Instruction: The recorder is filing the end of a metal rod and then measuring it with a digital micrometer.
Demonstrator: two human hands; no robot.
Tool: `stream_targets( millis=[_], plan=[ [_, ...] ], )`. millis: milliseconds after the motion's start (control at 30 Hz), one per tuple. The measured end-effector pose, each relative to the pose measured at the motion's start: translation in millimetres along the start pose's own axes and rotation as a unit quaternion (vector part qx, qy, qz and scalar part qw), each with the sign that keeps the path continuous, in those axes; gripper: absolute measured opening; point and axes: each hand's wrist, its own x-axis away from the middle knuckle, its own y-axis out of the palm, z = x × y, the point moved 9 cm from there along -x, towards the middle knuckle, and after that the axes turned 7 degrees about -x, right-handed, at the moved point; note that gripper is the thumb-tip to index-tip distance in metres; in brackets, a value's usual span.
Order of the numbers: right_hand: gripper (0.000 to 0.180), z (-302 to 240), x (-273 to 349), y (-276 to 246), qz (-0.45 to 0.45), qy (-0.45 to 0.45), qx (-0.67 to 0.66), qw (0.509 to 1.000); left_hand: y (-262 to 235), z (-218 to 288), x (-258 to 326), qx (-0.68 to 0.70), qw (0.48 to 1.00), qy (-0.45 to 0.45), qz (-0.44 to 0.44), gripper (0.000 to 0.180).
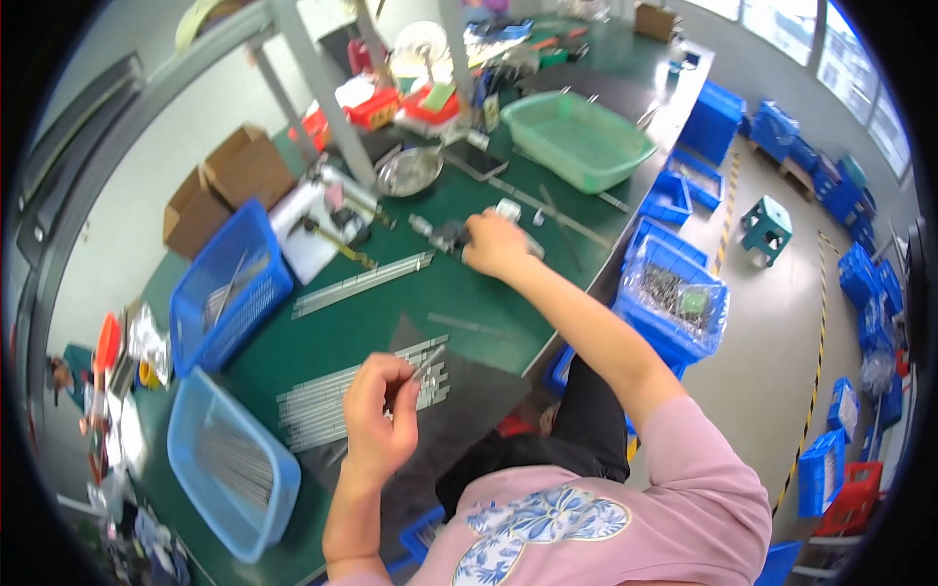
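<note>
My left hand (379,415) is closed, pinching a thin metal rod (430,361) whose tip sticks out past the fingers. Below it, a row of slim silver rods (318,408) lies side by side on a dark sheet (479,398). Farther off, my right hand (496,244) curls over a grey tool (449,237) lying on the green table (391,303). The hand covers part of that tool, so its exact kind is unclear. A smaller group of long silver strips (363,283) rests between the two hands.
A light blue bin (283,488) with thin rods and a blue basket (278,259) stand on the left. Beyond my right hand are a metal bowl (410,172), a phone (475,159) and a green basin (586,176). Blue crates (674,293) line the table's right edge.
</note>
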Motion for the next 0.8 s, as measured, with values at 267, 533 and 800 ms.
stream_targets(
  millis=[267,533,800],
  plan=[
    [0.053,-8,-31,19,-0.225,0.066,0.12,0.965,-28,25,-15,0.028,0.997,0.061,0.037,0.012],
    [0.038,-26,-55,28,-0.193,0.024,0.051,0.979,-54,26,-33,-0.062,0.984,0.153,0.072,0.022],
    [0.053,-15,-42,49,-0.212,0.177,-0.119,0.954,-42,27,-26,-0.124,0.975,0.183,0.0,0.021]
  ],
)
